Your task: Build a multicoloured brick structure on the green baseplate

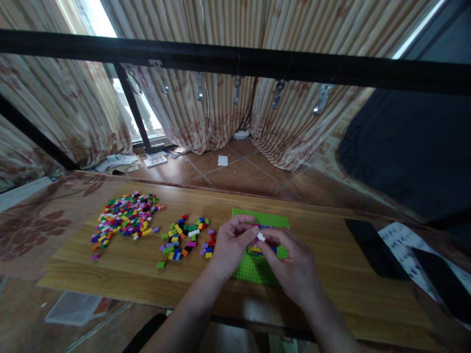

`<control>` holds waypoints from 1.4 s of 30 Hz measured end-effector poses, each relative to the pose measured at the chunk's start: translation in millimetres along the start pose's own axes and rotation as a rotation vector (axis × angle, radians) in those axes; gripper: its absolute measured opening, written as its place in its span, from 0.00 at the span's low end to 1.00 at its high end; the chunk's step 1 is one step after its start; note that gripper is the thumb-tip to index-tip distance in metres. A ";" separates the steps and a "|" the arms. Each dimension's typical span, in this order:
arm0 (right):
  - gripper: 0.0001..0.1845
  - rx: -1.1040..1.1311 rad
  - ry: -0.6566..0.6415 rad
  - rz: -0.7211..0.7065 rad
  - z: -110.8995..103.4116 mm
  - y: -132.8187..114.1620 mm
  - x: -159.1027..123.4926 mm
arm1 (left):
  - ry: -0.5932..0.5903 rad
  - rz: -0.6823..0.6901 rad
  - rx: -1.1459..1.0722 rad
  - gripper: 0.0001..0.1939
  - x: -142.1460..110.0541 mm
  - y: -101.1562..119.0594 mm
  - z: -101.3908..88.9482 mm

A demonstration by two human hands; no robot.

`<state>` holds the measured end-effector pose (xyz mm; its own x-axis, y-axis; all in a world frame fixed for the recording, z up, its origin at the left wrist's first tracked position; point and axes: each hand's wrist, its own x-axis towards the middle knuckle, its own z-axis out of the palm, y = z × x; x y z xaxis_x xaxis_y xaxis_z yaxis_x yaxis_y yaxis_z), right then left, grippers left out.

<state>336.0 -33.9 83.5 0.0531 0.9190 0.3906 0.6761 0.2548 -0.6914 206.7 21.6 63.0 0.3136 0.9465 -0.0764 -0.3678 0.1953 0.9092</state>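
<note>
The left hand [233, 242] and right hand [296, 257] pinch a white toy brick [261, 237] above the green baseplate [253, 271] — some bricks [254, 250] placed there, a loose heap [127, 215] remaining toward the worktop [338, 294]'s left end.

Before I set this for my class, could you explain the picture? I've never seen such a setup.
There is no machine: these are one person's bare left hand and right hand, seen from a camera worn on the head, looking forward and down. On the wooden table, a big heap of colourful bricks lies to the left, with a smaller group nearer the hands. Beneath the hands is a green studded plate bearing more bricks, partly hidden. Both hands pinch a small white piece. To the right are a printed sheet and two dark flat objects.
</note>
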 end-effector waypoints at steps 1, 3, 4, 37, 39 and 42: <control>0.08 0.033 -0.011 0.021 -0.8 0.3 0.0 | -0.009 -0.002 -0.003 0.19 -0.1 1.2 -1.1; 0.12 0.097 -0.051 0.066 -4.0 2.4 0.2 | -0.040 0.003 -0.004 0.20 -0.6 3.7 -3.3; 0.15 0.119 -0.080 0.077 -6.1 3.7 0.3 | -0.064 0.007 -0.004 0.21 -0.8 4.8 -4.3; 0.17 -0.175 -0.102 -0.014 -3.4 65.7 -0.1 | 0.097 0.006 0.650 0.18 11.1 -31.7 -9.1; 0.17 -0.152 -0.100 0.001 -2.5 66.7 0.0 | 0.106 0.006 0.675 0.19 10.9 -31.8 -6.9; 0.17 -0.109 -0.094 0.037 -1.2 67.0 -0.5 | 0.138 0.003 0.723 0.23 9.4 -32.2 -2.1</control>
<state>382.1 -17.7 37.7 0.0145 0.9526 0.3039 0.7512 0.1902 -0.6321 219.6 24.7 32.1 0.1832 0.9797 -0.0810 0.3161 0.0193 0.9485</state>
